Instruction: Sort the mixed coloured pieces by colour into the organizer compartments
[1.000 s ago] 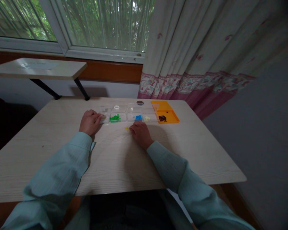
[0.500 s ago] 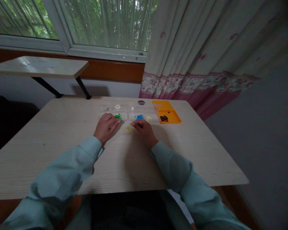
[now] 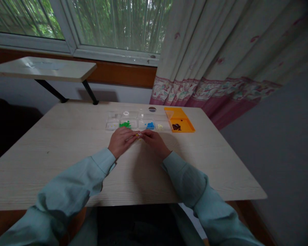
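My left hand (image 3: 122, 140) and my right hand (image 3: 155, 141) meet fingertip to fingertip, low over the table, both closed in a pinch. A small yellow piece (image 3: 137, 134) shows where the fingertips join, at my right hand's pinch. Whatever the left fingers pinch is hidden. Yellow bits (image 3: 139, 139) lie on the table just under the hands. Behind them stands a clear plastic compartment box (image 3: 113, 127). Small green pieces (image 3: 125, 124) lie in one compartment, blue pieces (image 3: 150, 125) in another, and pale cream pieces (image 3: 159, 126) to their right.
An orange open box (image 3: 187, 127) with dark brown pieces (image 3: 176, 127) adjoins the clear box on the right. A dark round spot (image 3: 152, 109) lies behind. The wooden table (image 3: 74, 143) carries a raised shelf (image 3: 66, 72) at the back left. Curtain (image 3: 190, 89) and window are behind.
My left hand has moved right, away from the green pieces, to meet my right hand's fingertips. More green pieces show now. My right hand has hardly moved.
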`<state>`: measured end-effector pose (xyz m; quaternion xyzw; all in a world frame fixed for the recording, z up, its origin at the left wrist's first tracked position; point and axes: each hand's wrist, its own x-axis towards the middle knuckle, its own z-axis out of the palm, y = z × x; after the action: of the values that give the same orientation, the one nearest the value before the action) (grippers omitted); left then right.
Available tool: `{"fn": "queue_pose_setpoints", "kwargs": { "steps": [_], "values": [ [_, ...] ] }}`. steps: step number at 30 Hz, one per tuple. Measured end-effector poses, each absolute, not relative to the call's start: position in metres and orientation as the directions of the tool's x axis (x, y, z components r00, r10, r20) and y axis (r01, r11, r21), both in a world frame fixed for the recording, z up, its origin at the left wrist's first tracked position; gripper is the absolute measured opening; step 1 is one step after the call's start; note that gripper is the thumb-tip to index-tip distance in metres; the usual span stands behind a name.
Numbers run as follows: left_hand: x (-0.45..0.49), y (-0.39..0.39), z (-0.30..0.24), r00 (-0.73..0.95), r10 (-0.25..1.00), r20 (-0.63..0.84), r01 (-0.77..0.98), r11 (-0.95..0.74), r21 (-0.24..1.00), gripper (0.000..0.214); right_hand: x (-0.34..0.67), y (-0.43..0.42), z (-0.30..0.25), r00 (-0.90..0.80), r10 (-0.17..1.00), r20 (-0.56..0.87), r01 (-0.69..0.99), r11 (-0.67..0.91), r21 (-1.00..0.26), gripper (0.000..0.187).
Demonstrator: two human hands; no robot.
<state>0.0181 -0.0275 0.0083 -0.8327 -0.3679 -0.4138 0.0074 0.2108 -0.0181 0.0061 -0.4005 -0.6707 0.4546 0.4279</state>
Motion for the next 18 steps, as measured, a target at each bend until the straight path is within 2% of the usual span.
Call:
{"fn": "queue_pose_setpoints", "kwargs": {
  "steps": [7, 14, 18],
  "values": [
    [0.009, -0.022, 0.008, 0.474, 0.570, 0.671, 0.678, -0.723, 0.135, 0.026, 0.214, -0.014, 0.004, -0.349, 0.894, 0.281, 0.289, 0.388, -0.875, 0.032],
    [-0.009, -0.012, 0.009, 0.412, 0.614, 0.673, 0.708, -0.681, 0.187, 0.026, 0.231, -0.002, -0.005, -0.173, 0.905, 0.388, 0.502, 0.420, -0.756, 0.022],
    [-0.029, 0.000, 0.009, 0.368, 0.676, 0.638, 0.765, -0.610, 0.206, 0.029, 0.243, 0.003, -0.007, -0.231, 0.903, 0.362, 0.602, 0.425, -0.676, 0.011]
  ]
}}
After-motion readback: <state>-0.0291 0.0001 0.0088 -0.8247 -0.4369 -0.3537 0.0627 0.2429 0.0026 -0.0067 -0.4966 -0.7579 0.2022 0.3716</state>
